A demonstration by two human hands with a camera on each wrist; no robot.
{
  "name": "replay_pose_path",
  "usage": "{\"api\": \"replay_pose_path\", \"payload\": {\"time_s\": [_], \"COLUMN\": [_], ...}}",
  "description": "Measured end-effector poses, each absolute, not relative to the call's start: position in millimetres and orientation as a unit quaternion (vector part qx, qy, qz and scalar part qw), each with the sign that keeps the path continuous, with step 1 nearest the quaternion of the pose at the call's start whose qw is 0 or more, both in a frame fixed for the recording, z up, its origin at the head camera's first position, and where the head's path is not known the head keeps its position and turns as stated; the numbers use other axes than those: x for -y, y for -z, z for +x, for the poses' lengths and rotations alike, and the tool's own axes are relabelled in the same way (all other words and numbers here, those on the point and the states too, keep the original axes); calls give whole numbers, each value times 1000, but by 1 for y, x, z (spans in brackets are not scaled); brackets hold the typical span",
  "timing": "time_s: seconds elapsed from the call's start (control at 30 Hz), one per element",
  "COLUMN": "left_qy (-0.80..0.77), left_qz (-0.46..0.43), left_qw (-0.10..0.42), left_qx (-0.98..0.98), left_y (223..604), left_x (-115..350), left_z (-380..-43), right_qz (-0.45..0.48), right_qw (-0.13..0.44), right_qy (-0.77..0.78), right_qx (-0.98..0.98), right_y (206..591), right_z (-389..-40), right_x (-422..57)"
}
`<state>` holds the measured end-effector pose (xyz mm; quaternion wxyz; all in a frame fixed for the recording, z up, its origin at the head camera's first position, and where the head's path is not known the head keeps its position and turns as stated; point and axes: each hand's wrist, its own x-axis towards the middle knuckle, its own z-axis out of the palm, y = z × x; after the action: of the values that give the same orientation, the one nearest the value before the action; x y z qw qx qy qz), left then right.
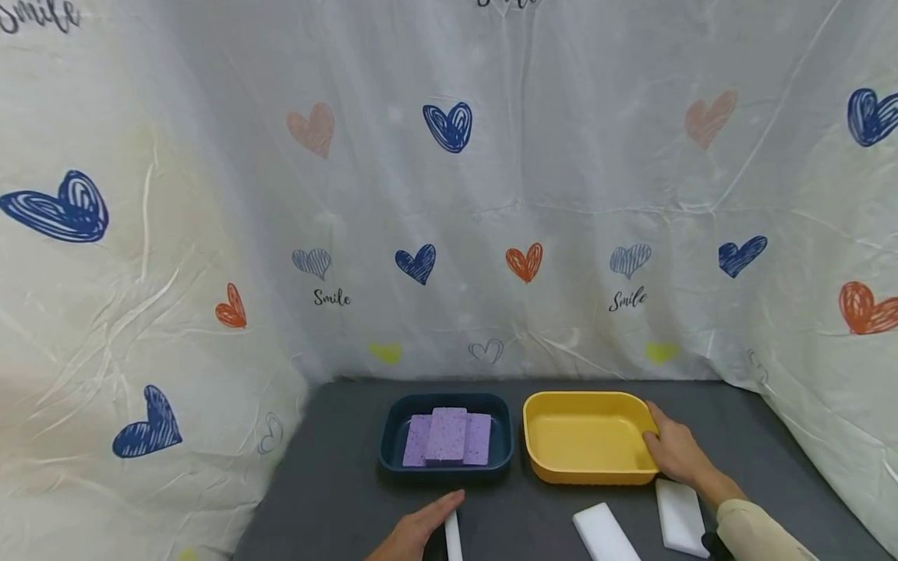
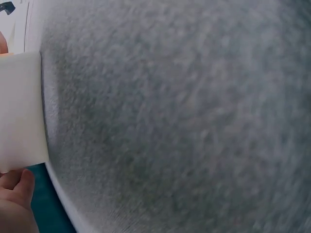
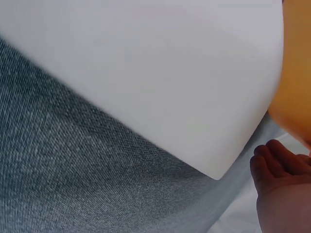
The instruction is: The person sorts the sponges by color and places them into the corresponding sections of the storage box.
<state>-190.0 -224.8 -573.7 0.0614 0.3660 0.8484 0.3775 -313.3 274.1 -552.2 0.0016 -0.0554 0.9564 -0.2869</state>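
A: Nearest thing?
B: A white block [image 1: 453,538], stood on its narrow edge at the front of the table [image 1: 316,475]. It is taken as gripped by the left hand [image 1: 414,534]; the thumb is hidden.

A: How is it best handled?
B: Lightly, probably; if it is foam, as it looks, it would be dented by a hard squeeze. The left flat block [image 1: 606,534] and right flat block [image 1: 680,514] should not be knocked.

A: And the yellow tray [image 1: 589,477]?
B: Its right wall is pinched by the right hand [image 1: 677,448]. It should be held flat and not pushed sideways, since the dark tray [image 1: 445,474] is just beside it.

A: Poses, near first?
B: Left: angled forward and rightward from the bottom edge, a straight digit extended past the block's far end; folded fingers are seen by the block in the left wrist view. Right: reached forward over the right flat block, some fingers bent in its wrist view.

A: Farther back?
B: Three purple blocks [image 1: 445,436] are held in the dark tray, untouched. Behind is hung a heart-print curtain [image 1: 393,195].
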Motion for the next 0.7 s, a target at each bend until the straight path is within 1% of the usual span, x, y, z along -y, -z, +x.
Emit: {"api": "replay_pose_path", "payload": {"time_s": [0.1,0.2,0.43,0.53,0.7], "left_qy": [-373,-368,-344,-339,-350], "left_qz": [355,359,416,430,432], "left_qw": [69,58,-38,-60,-52], "left_qx": [-855,-856,-841,-835,-830], "left_y": [574,578,594,596,594], "left_x": [222,222,222,221,219], "left_z": [-189,-188,-191,-193,-195], "right_qz": [-48,-48,-42,-42,-41], "right_qw": [5,4,6,3,5], "right_qy": [288,289,294,297,299], "right_qx": [-956,-956,-955,-954,-953], "right_y": [552,553,552,552,553], "right_z": [-314,-314,-315,-315,-314], "right_x": [-274,-273,-272,-272,-272]}}
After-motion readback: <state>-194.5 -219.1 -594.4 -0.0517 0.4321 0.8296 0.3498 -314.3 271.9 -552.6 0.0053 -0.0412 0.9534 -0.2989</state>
